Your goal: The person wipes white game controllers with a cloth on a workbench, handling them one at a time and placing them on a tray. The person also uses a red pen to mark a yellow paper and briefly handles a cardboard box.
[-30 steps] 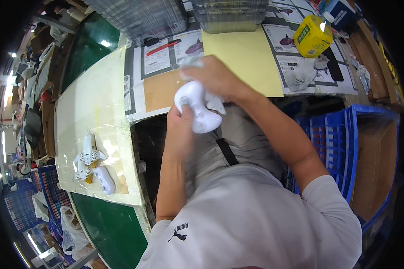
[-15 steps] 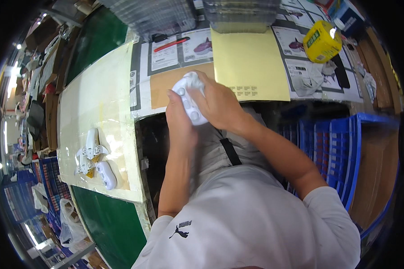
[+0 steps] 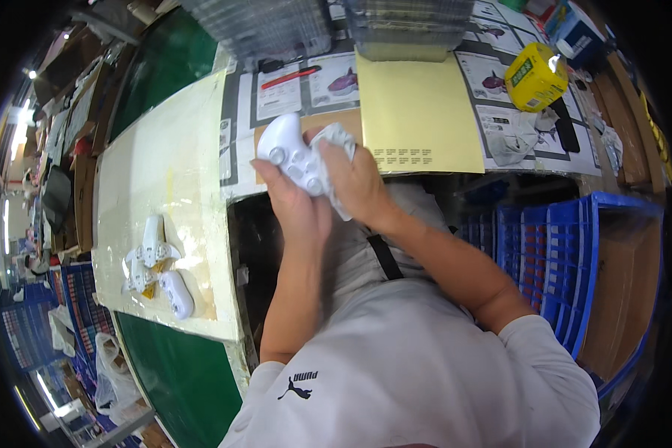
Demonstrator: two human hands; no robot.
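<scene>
The person held a white controller (image 3: 282,134) in the left hand (image 3: 297,205), fingers wrapped under its lower side, just above the near edge of the bench (image 3: 164,149). The right hand (image 3: 360,187) was closed on a crumpled pale cloth (image 3: 340,136), which lay against the controller's right side. Half a second earlier that hand had reached across the controller, hiding much of its face; now it had drawn off to the right, more of the cloth showed, and the buttons and both sticks were in plain sight. The controller had turned too, its upper grip now leaning left. Off to the left, the white toy (image 3: 154,246) and a second controller (image 3: 176,293) had stayed put.
</scene>
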